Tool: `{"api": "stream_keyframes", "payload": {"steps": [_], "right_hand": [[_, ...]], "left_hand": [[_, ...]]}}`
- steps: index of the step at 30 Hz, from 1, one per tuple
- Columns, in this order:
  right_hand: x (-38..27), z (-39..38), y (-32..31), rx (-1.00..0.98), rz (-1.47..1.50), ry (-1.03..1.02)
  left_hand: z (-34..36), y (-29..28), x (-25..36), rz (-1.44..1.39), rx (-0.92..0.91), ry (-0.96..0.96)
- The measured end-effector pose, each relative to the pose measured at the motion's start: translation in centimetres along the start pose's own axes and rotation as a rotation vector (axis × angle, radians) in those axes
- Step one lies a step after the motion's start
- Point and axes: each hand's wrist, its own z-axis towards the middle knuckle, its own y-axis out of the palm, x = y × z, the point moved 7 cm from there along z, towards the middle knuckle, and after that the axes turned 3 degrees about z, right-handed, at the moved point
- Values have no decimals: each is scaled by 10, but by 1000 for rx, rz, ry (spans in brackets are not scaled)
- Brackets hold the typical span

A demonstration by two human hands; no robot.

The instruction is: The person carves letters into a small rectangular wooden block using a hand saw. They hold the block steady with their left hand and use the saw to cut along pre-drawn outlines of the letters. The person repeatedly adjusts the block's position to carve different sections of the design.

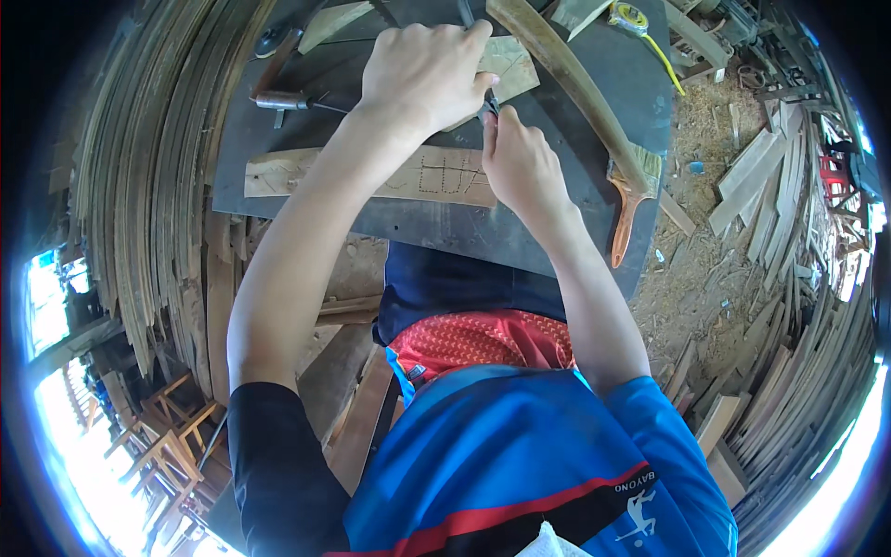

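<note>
We are gripping a slim dark tool (493, 100) with both hands. Our left hand (418, 70) is folding over its upper part, thumb and fingers pinching it; our right hand (527, 162) is curling round its lower part, thumb lying along it. Our grip is hiding much of the tool, so we are not telling its exact kind. It is slanting over the table (418, 218), near a pale block (512, 70); we cannot tell whether the two are touching. In our judgement, we are working or adjusting the tool two-handed, and the next move is calling for a firm, steady hold on both parts.

Nearer us, a board (278, 174) is lying flat, bearing a dotted outline. A curved timber (568, 74) is running along the right, a brush (626, 213) is resting at its near end, and a tape measure (629, 19) is trailing its yellow blade. Beyond the table, stacked planks (158, 176) are crowding the left, and shavings are littering the floor (705, 209) on the right.
</note>
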Motion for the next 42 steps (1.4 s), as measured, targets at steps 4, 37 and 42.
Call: {"api": "stream_keyframes", "payload": {"steps": [4,37,42], "right_hand": [[3,2,0,2,7,23],[26,-2,16,-460,1335,434],[10,10,-1,125,302,-310]], "left_hand": [[8,7,0,8,-96,12],[-3,8,-8,40,-30,-59],[-5,2,-6,55,-70,-187]]}}
